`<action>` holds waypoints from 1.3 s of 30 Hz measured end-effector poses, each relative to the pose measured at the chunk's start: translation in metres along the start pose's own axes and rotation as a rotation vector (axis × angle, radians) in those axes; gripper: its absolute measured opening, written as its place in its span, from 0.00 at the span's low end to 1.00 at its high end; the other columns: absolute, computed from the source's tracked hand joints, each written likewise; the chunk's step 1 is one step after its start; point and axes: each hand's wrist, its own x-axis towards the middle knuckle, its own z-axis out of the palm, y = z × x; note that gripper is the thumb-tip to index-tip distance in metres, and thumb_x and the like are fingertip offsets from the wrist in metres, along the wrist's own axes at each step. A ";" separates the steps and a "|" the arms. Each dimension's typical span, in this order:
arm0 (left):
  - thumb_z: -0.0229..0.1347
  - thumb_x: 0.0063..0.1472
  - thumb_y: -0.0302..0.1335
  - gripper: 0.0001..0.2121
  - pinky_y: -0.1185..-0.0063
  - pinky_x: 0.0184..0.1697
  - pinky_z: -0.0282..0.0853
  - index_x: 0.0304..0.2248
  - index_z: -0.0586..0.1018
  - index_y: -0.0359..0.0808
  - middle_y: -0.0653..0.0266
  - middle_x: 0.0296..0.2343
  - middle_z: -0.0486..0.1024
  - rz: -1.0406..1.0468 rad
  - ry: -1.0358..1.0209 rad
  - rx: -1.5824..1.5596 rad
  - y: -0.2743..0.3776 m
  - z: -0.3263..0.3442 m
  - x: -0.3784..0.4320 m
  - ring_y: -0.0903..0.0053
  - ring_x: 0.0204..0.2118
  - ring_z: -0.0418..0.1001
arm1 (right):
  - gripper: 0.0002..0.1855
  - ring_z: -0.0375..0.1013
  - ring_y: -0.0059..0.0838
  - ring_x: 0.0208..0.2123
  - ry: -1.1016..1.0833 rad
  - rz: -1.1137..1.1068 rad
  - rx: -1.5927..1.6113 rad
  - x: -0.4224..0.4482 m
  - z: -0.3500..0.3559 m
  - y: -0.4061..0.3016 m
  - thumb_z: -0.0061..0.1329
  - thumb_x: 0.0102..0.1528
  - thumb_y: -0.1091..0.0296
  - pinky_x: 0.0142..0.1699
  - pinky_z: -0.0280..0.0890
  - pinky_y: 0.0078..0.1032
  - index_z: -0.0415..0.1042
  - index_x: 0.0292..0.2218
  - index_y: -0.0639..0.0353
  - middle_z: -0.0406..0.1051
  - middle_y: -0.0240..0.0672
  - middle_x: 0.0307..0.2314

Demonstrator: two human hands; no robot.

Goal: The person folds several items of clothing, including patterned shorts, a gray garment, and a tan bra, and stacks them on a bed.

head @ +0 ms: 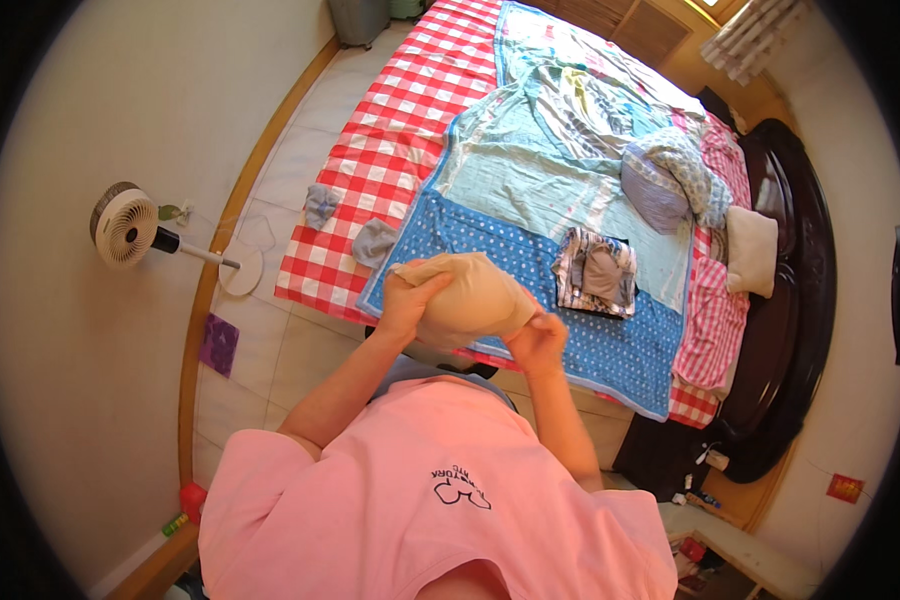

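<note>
A beige, thin fabric garment (pixel 474 300) is stretched between my two hands above the near edge of the bed. My left hand (pixel 409 300) pinches its left end, thumb on top. At the lower right end, my right hand (pixel 538 341) grips the cloth with curled fingers. The garment's middle bulges out, and its exact kind is hard to tell. To the right, a pile of folded clothes (pixel 570 274) lies on the blue dotted blanket, with a folded taupe garment (pixel 606 271) on top. Two small grey cloth pieces, one crumpled (pixel 321 206) and one flatter (pixel 375 242), lie to the left.
The bed has a red-and-white checked sheet (pixel 375 127) under a blue blanket (pixel 450 225). Bunched bedding (pixel 667 180) and a cream pillow (pixel 751 251) lie near the dark headboard (pixel 780 322). A standing fan (pixel 129 229) is by the left wall.
</note>
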 end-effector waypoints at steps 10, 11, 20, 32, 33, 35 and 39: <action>0.60 0.56 0.31 0.11 0.79 0.39 0.70 0.36 0.79 0.32 0.64 0.29 0.77 0.081 -0.092 0.264 0.000 0.019 0.016 0.79 0.34 0.74 | 0.31 0.73 0.31 0.43 0.306 0.198 -0.542 0.031 0.028 0.000 0.59 0.45 0.76 0.49 0.68 0.29 0.66 0.52 0.64 0.72 0.38 0.42; 0.60 0.56 0.32 0.13 0.79 0.39 0.69 0.37 0.78 0.32 0.65 0.29 0.77 0.016 -0.051 0.163 0.000 0.012 0.018 0.79 0.34 0.74 | 0.30 0.73 0.32 0.43 0.334 0.137 -0.474 0.031 0.026 0.001 0.59 0.46 0.75 0.49 0.68 0.30 0.66 0.52 0.64 0.72 0.38 0.42; 0.52 0.59 0.49 0.28 0.71 0.52 0.61 0.51 0.69 0.35 0.60 0.48 0.70 -0.849 -0.388 -0.339 -0.016 -0.029 -0.023 0.72 0.50 0.69 | 0.30 0.65 0.38 0.53 0.349 -0.005 0.011 0.033 0.032 0.010 0.50 0.55 0.71 0.57 0.62 0.39 0.56 0.57 0.61 0.64 0.42 0.51; 0.54 0.60 0.27 0.26 0.69 0.56 0.64 0.56 0.61 0.36 0.60 0.51 0.66 -0.499 -0.385 -0.676 -0.013 -0.008 0.001 0.68 0.55 0.65 | 0.32 0.63 0.37 0.55 0.153 0.038 -0.172 0.000 0.016 0.031 0.50 0.54 0.66 0.59 0.58 0.38 0.56 0.57 0.63 0.63 0.39 0.53; 0.54 0.60 0.26 0.26 0.70 0.55 0.65 0.56 0.61 0.36 0.61 0.51 0.66 -0.480 -0.396 -0.633 -0.010 -0.011 -0.002 0.69 0.55 0.65 | 0.32 0.64 0.37 0.54 0.192 0.068 -0.116 -0.003 0.016 0.025 0.50 0.54 0.65 0.59 0.59 0.37 0.56 0.57 0.63 0.64 0.40 0.52; 0.56 0.58 0.23 0.27 0.71 0.55 0.65 0.56 0.62 0.36 0.62 0.50 0.67 -0.454 -0.416 -0.529 -0.007 -0.018 -0.006 0.70 0.54 0.66 | 0.31 0.66 0.36 0.53 0.268 0.129 -0.003 -0.007 0.019 0.014 0.49 0.54 0.65 0.57 0.61 0.34 0.57 0.57 0.62 0.65 0.41 0.51; 0.58 0.54 0.19 0.28 0.73 0.54 0.66 0.54 0.65 0.35 0.63 0.48 0.70 -0.448 -0.505 -0.305 -0.001 -0.030 -0.015 0.73 0.53 0.67 | 0.28 0.70 0.34 0.45 0.289 0.039 0.059 0.007 0.000 0.008 0.49 0.55 0.63 0.52 0.65 0.32 0.59 0.55 0.63 0.69 0.39 0.45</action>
